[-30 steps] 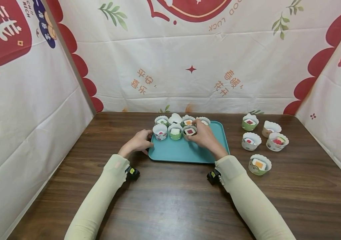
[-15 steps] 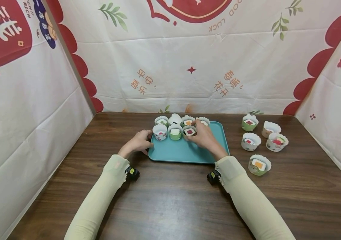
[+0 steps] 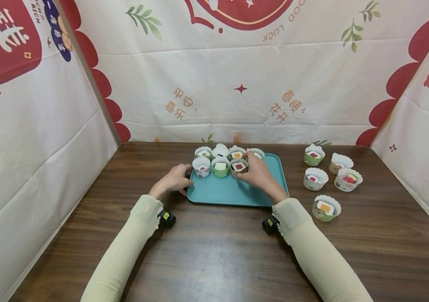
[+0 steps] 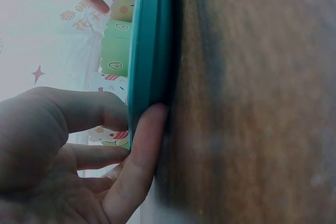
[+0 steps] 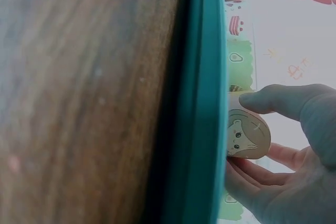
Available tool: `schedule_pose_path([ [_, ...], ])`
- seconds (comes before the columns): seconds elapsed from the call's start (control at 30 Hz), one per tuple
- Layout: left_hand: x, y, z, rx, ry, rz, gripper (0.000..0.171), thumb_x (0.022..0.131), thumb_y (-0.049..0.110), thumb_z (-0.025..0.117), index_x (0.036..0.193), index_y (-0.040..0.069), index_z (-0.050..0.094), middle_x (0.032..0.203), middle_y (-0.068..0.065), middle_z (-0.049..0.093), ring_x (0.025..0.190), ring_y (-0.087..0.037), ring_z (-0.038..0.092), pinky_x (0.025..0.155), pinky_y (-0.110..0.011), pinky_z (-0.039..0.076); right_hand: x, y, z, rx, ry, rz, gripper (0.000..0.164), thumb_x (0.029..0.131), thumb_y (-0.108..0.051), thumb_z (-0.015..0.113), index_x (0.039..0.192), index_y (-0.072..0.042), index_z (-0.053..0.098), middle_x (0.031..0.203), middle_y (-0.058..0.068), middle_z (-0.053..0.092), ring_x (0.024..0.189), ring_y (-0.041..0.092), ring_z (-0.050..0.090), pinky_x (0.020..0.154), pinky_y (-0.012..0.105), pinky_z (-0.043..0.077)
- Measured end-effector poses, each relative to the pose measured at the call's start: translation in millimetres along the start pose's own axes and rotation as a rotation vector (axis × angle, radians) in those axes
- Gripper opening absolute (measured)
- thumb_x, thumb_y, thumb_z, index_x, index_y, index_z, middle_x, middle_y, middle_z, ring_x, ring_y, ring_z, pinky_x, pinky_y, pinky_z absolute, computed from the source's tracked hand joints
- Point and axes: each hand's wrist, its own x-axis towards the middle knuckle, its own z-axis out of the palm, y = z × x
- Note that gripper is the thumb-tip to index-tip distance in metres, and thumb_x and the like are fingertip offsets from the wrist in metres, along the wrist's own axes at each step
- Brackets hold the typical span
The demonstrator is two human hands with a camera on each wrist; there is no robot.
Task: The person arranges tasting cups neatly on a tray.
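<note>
My left hand (image 3: pixel 174 178) grips the left edge of a teal tray (image 3: pixel 229 191). In the left wrist view one finger (image 4: pixel 139 163) lies against the rim's outer side and another reaches over it. On the tray stand several scalloped paper baking cups in two rows. With thumb and fingers around it, my right hand (image 3: pixel 257 170) holds the front row's rightmost cup (image 5: pixel 249 137), which has a cartoon face. Inside that cup is a white square piece with a dark red centre (image 3: pixel 239 167). A green cup (image 3: pixel 221 166) and a white patterned cup (image 3: pixel 201 166) stand to its left.
Several more filled cups stand on the brown table right of the tray, including an orange-centred one (image 3: pixel 326 208) and a red-and-green one (image 3: pixel 348 179). White printed cloth (image 3: pixel 214 105) hangs behind and at both sides. Bare table (image 3: pixel 207 251) lies in front.
</note>
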Motion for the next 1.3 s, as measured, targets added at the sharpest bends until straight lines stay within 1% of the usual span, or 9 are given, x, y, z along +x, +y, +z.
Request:
schedule_pose_path([
  [0.13,0.2,0.2,-0.5,0.0,0.003,-0.006,0.062,0.094,0.002,0.063,0.151,-0.006,0.042,0.137,-0.027,0.049,0.099,-0.033,0.067,0.061,-0.034,0.066,-1.0,-1.4,-4.2,-0.003,-0.005,0.01,0.072,0.089,-0.023,0.08,0.145,0.004,0.044,0.129,0.026,0.062,0.112,0.038,0.061,0.09,0.049,0.053],
  [0.3,-0.3,0.3,0.0,0.004,0.002,-0.013,0.061,0.094,0.003,0.063,0.151,-0.006,0.041,0.139,-0.026,0.048,0.099,-0.033,0.067,0.061,-0.033,0.066,-4.4,-3.0,-9.6,-0.006,-0.013,0.011,0.072,0.089,-0.021,0.08,0.146,0.003,0.044,0.128,0.027,0.064,0.114,0.038,0.062,0.091,0.05,0.054],
  [0.4,-0.5,0.8,0.7,0.004,0.003,-0.019,0.061,0.094,0.003,0.064,0.15,-0.005,0.042,0.139,-0.026,0.047,0.1,-0.033,0.066,0.061,-0.033,0.066,-9.4,-3.3,-14.1,0.003,-0.001,-0.011,0.07,0.09,-0.019,0.079,0.146,0.004,0.043,0.131,0.029,0.062,0.119,0.041,0.061,0.094,0.053,0.054],
  [0.57,-0.1,1.8,1.0,0.003,0.002,-0.022,0.061,0.095,0.003,0.063,0.151,-0.005,0.041,0.139,-0.026,0.046,0.102,-0.033,0.066,0.062,-0.033,0.066,-21.9,-3.0,-26.8,0.041,0.021,-0.063,0.069,0.092,-0.015,0.075,0.148,0.004,0.041,0.139,0.032,0.054,0.126,0.045,0.057,0.098,0.057,0.054],
  [0.8,0.4,1.1,1.7,0.007,0.007,-0.029,0.062,0.095,0.004,0.063,0.152,-0.005,0.04,0.14,-0.026,0.046,0.103,-0.034,0.066,0.061,-0.033,0.066,-38.7,5.4,-54.6,0.011,0.042,-0.149,0.06,0.094,-0.014,0.073,0.145,0.001,0.046,0.138,0.028,0.053,0.125,0.043,0.061,0.093,0.054,0.061],
  [0.93,1.9,0.4,2.1,0.0,0.001,-0.023,0.063,0.094,0.004,0.064,0.152,-0.005,0.04,0.141,-0.026,0.047,0.103,-0.034,0.066,0.061,-0.033,0.066,-47.2,14.6,-75.5,0.016,0.045,-0.184,0.054,0.095,-0.012,0.073,0.142,0.0,0.049,0.139,0.026,0.054,0.124,0.043,0.062,0.094,0.054,0.061],
  [1.07,2.8,-0.3,1.8,-0.003,0.0,-0.021,0.062,0.094,0.003,0.063,0.151,-0.006,0.041,0.14,-0.026,0.049,0.102,-0.034,0.067,0.061,-0.034,0.066,-56.3,24.9,-98.0,0.04,0.052,-0.221,0.051,0.095,-0.009,0.073,0.14,0.002,0.05,0.137,0.026,0.056,0.125,0.045,0.061,0.096,0.057,0.06],
  [1.2,2.3,-0.3,1.4,0.001,0.002,-0.02,0.06,0.094,0.003,0.063,0.15,-0.005,0.042,0.139,-0.026,0.049,0.1,-0.033,0.067,0.061,-0.034,0.066,-66.5,36.9,-116.9,0.032,0.061,-0.21,0.053,0.096,-0.012,0.072,0.142,0.002,0.049,0.137,0.026,0.057,0.125,0.046,0.06,0.098,0.061,0.057],
  [1.3,2.3,-0.9,0.6,-0.003,0.002,-0.021,0.061,0.094,0.003,0.063,0.151,-0.006,0.041,0.139,-0.026,0.048,0.1,-0.033,0.067,0.061,-0.034,0.066,-74.3,46.4,-127.3,0.001,0.075,-0.185,0.052,0.096,-0.015,0.074,0.141,-0.001,0.051,0.135,0.024,0.06,0.123,0.045,0.062,0.096,0.061,0.057],
])
